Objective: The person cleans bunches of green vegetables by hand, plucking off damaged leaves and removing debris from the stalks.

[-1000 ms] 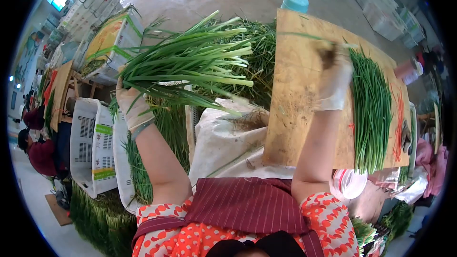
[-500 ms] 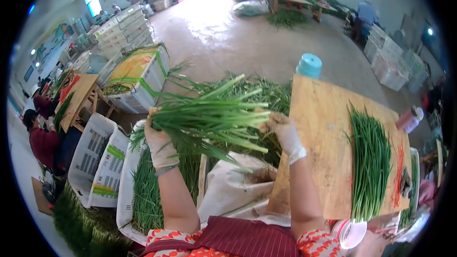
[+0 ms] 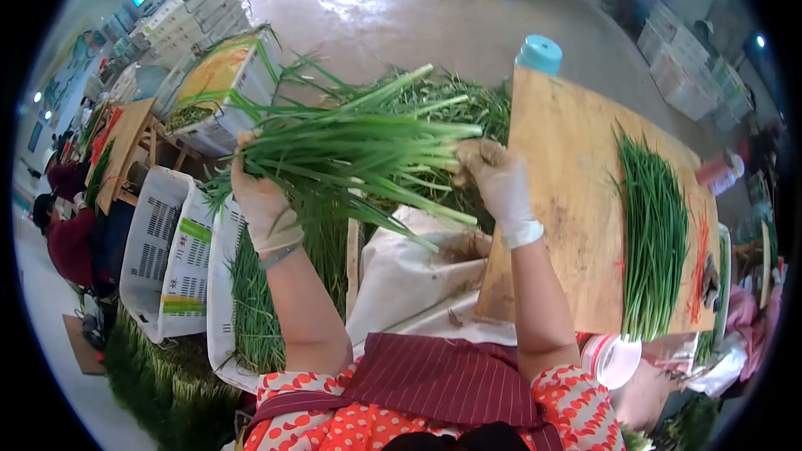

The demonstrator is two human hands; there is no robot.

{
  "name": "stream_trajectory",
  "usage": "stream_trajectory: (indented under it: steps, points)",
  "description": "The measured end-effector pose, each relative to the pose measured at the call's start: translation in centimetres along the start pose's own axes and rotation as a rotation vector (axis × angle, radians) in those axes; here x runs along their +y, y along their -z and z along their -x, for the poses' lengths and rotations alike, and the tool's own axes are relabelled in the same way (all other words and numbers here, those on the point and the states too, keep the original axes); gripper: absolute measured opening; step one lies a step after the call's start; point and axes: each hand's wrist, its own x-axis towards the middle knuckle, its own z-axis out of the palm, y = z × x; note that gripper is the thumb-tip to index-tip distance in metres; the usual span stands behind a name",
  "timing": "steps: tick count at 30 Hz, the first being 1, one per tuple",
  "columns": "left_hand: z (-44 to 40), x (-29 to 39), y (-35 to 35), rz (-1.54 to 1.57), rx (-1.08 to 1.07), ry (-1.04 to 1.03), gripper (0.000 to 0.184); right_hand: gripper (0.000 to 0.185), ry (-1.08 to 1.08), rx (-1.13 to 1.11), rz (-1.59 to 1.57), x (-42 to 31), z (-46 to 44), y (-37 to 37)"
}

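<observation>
A loose bunch of long green stalks [image 3: 359, 146] lies across my left hand [image 3: 266, 200], which grips it near the leafy end. Its pale stem ends point right. At those ends is my right hand [image 3: 499, 184], fingers pinched together on the stems. Both hands wear thin whitish gloves. The bunch is held above a crate of greens [image 3: 255, 309] and a white cloth [image 3: 401, 271]. To the right, a neat row of green stalks [image 3: 653, 234] lies on the wooden board [image 3: 568, 167].
Red ties [image 3: 699, 267] lie right of the row. A blue-lidded container [image 3: 539, 54] stands behind the board, a pink bottle [image 3: 720, 171] at its right edge. Empty white crates [image 3: 159, 255] stand left. A person in dark red [image 3: 71, 242] sits far left.
My right hand has come from over the board to the stem ends of the bunch and closed there. The left hand still holds the bunch. The camera view has tilted up, then partly down.
</observation>
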Motion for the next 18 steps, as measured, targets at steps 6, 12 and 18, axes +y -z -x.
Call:
stream_trajectory:
  steps: [6, 12, 18]
  points:
    - [-2.0, -1.9, 1.7, 0.437, 0.208, 0.202, 0.026, 0.024, -0.080, 0.105, -0.342, 1.2, -0.6, -0.2]
    - [-1.8, 0.1, -0.5, 0.588, 0.443, 0.392, 0.033, 0.017, 0.142, 0.341, -0.384, 2.2, -1.2, 3.6]
    - [-2.7, -0.7, 1.3, 0.474, 0.369, 0.339, 0.034, 0.024, 0.218, 0.284, -0.006, 4.0, -1.3, 6.3]
